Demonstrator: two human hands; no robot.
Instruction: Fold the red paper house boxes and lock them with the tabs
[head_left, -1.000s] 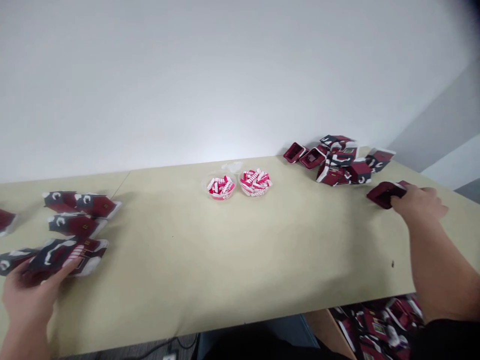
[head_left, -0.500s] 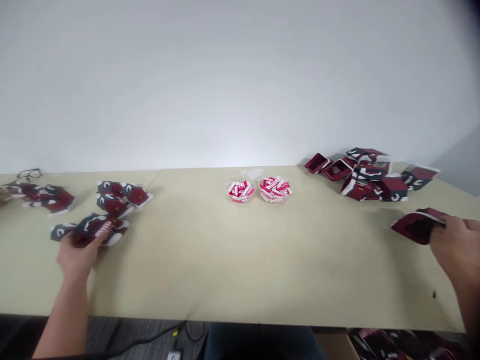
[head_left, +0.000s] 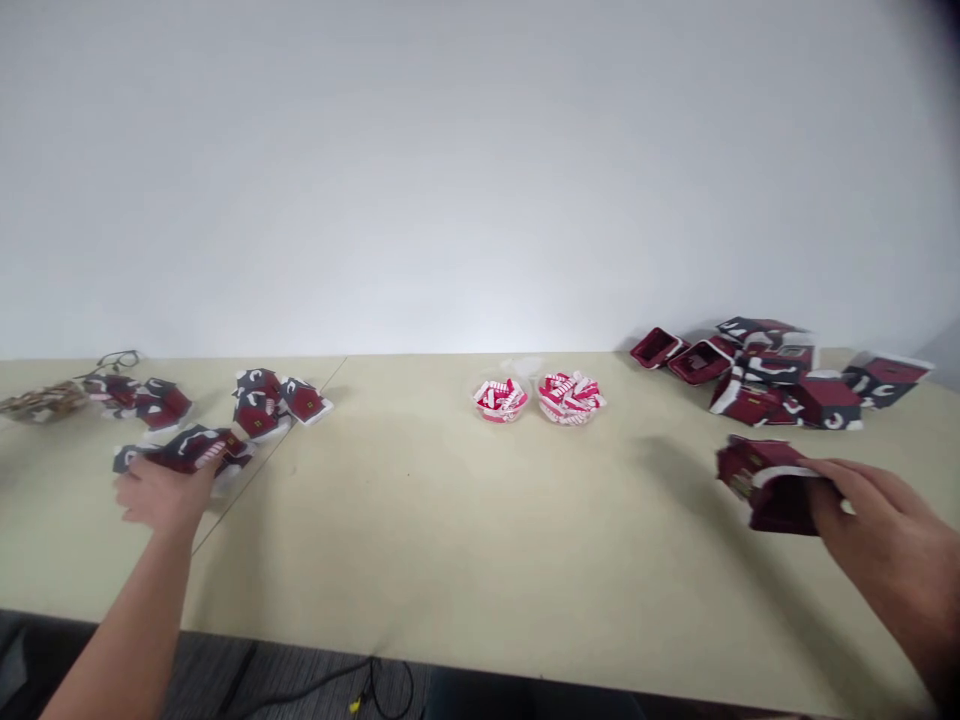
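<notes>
My right hand (head_left: 885, 530) grips a small dark red house (head_left: 776, 490) with white snow trim, lifted above the table at the right. The house is tilted, its hollow end turned to my fingers. On the left, my left hand (head_left: 165, 490) is at the near side of a snow-roofed house (head_left: 195, 450) with a red-and-white striped piece on it. The fingers of that hand are spread and touch or almost touch the house. Behind it stand several similar houses (head_left: 259, 405). Two clear bowls of red-and-white striped pieces, a left bowl (head_left: 500, 400) and a right bowl (head_left: 570, 400), sit mid-table.
A pile of houses (head_left: 780, 375) lies at the back right, some with hollow ends showing. At the far left are more houses (head_left: 161, 405), a brownish heap (head_left: 45, 400) and a thin black cable (head_left: 118, 358). The pale table (head_left: 450, 560) meets a white wall.
My right hand has brought its house leftward and turned it. My left hand has loosened, its fingers spreading beside the left house. The view has shifted somewhat.
</notes>
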